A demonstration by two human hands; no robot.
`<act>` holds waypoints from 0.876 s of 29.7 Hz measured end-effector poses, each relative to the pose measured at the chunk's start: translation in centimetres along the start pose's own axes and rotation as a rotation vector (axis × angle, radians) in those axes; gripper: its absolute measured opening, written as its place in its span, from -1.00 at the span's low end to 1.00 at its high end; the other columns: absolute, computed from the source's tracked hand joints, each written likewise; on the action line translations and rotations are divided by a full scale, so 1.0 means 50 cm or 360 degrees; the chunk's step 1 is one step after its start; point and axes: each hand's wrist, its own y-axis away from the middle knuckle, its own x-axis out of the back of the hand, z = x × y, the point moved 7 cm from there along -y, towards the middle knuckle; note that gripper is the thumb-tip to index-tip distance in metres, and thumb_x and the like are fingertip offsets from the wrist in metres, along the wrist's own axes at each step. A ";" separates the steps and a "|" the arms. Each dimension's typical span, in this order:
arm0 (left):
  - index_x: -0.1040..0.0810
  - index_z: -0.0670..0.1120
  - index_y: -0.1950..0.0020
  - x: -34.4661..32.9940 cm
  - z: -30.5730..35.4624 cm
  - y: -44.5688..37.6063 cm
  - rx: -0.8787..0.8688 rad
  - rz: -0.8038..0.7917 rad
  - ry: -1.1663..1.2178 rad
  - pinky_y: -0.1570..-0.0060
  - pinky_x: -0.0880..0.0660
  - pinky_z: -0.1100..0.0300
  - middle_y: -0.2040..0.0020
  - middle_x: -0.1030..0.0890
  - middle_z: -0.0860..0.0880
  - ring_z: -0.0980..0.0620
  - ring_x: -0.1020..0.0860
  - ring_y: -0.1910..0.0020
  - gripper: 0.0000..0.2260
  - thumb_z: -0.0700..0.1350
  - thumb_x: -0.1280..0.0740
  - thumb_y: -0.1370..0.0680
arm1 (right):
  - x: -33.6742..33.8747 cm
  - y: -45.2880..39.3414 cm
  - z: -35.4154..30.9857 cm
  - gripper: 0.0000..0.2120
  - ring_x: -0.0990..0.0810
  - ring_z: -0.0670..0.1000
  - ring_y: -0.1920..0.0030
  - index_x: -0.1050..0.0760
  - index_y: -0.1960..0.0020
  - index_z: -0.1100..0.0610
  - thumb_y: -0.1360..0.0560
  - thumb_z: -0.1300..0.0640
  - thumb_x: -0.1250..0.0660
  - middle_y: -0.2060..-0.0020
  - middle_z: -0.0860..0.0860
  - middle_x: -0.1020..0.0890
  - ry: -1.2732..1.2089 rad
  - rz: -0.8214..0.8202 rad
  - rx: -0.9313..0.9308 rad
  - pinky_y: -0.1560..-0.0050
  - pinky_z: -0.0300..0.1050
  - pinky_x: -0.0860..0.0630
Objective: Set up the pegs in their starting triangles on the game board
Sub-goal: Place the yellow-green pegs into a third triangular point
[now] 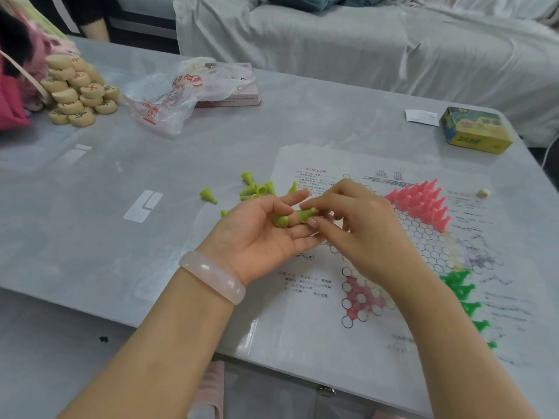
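- Pegs first: two lime pegs [292, 218] lie on the left hand [266, 234], which is held palm up with its fingers [295, 197] loosely curled around them, just above the left edge of the board [393, 252].
- Right hand [363, 225] reaches over from the right, its thumb and forefinger pinching the nearer lime peg [306, 215] right there on the left fingers.
- More lime pegs, a loose pile [257, 189], lie tipped over on the desk [121, 182] just beyond the left hand, off the board's left edge; one stray [208, 195] sits a little apart to the left.
- Pink pegs [423, 201] stand upright, packed into the far triangle of the board, just beyond the right hand.
- Green pegs [462, 290] stand in a triangle on the board's right side, partly hidden by the right forearm.
- Near triangle, printed red [360, 297], shows only bare circles.
- Pale bangle [211, 276] circles the left wrist.
- Farther out on the desk: a heap of round wooden discs [77, 92] at far left, a crumpled plastic bag [178, 89] draped over a flat pink box [239, 92], and a yellow box [475, 130] at far right.
- Beyond the desk, a sofa under a grey cover [363, 40].
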 end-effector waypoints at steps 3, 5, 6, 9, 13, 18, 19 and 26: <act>-0.42 -0.21 -0.19 0.000 0.002 0.002 0.0015 -0.0029 -0.0081 -0.10 -0.47 -0.13 -0.17 -0.54 -0.27 -0.21 -0.49 -0.24 -0.66 -0.36 -0.03 -0.47 | 0.015 0.002 0.006 -0.87 -0.44 -0.23 0.27 -0.62 0.08 0.04 -0.42 0.10 -0.32 0.28 -0.11 -0.51 -0.0105 0.0135 -0.0086 0.21 -0.44 -0.33; -0.45 -0.20 -0.13 0.011 0.017 0.001 -0.0063 0.0068 -0.0174 -0.03 -0.52 -0.07 -0.10 -0.59 -0.25 -0.19 -0.58 -0.11 -0.70 -0.36 -0.05 -0.49 | 0.033 0.006 0.023 -0.95 -0.46 -0.22 0.26 -0.60 0.13 0.05 -0.43 0.12 -0.37 0.28 -0.14 -0.54 -0.0150 0.0270 -0.0225 0.22 -0.43 -0.37; -0.47 -0.20 -0.06 0.019 0.028 0.002 -0.0130 0.0146 -0.0163 0.04 -0.55 -0.03 -0.03 -0.60 -0.22 -0.16 -0.60 -0.02 -0.74 -0.36 -0.05 -0.50 | 0.039 0.009 0.032 -0.97 -0.48 -0.19 0.25 -0.59 0.15 0.04 -0.42 0.11 -0.38 0.28 -0.14 -0.56 -0.0170 0.0318 -0.0304 0.22 -0.41 -0.39; -0.46 -0.21 0.14 0.048 0.062 0.006 -0.0288 0.0351 0.0124 0.29 -0.60 0.14 0.20 -0.55 -0.17 -0.07 -0.55 0.22 -0.81 -0.33 -0.07 -0.52 | 0.040 0.021 0.054 -0.96 -0.52 -0.16 0.27 -0.56 0.22 0.01 -0.40 0.09 -0.40 0.28 -0.14 -0.59 -0.0227 0.0357 -0.0502 0.22 -0.40 -0.43; -0.45 -0.22 0.16 0.071 0.084 0.015 -0.0426 0.0479 0.0238 0.36 -0.55 0.26 0.20 -0.50 -0.16 -0.01 -0.50 0.26 -0.81 -0.35 -0.06 -0.50 | 0.004 0.030 0.068 -0.96 -0.51 -0.25 0.32 -0.57 0.22 0.05 -0.41 0.14 -0.40 0.35 -0.18 -0.58 -0.0231 0.0263 -0.0664 0.27 -0.53 -0.37; -0.44 -0.22 0.15 0.069 0.087 0.017 -0.0501 0.0524 0.0108 0.22 -0.50 0.23 0.15 -0.46 -0.14 0.02 -0.48 0.24 -0.71 -0.43 0.03 -0.46 | -0.037 0.033 0.069 -0.95 -0.57 -0.06 0.18 -0.59 0.16 0.12 -0.42 0.15 -0.37 0.28 -0.05 -0.62 -0.0160 0.0160 -0.0748 0.11 -0.25 -0.46; -0.44 -0.22 0.15 0.069 0.086 0.017 -0.0494 0.0524 0.0103 0.21 -0.50 0.22 0.15 -0.46 -0.14 0.02 -0.48 0.24 -0.71 -0.43 0.04 -0.46 | -0.041 0.033 0.068 -0.95 -0.56 -0.05 0.17 -0.58 0.17 0.12 -0.42 0.14 -0.37 0.26 -0.04 -0.62 -0.0141 0.0156 -0.0749 0.12 -0.23 -0.44; -0.46 -0.21 0.16 0.070 0.085 0.017 -0.0444 0.0522 0.0107 0.20 -0.49 0.23 0.16 -0.48 -0.16 0.00 -0.50 0.23 -0.71 -0.42 0.02 -0.46 | -0.053 0.028 0.062 -0.93 -0.42 -0.07 0.21 -0.53 0.19 0.10 -0.42 0.11 -0.37 0.22 -0.02 -0.49 0.0063 0.0125 -0.0671 0.27 -0.49 -0.26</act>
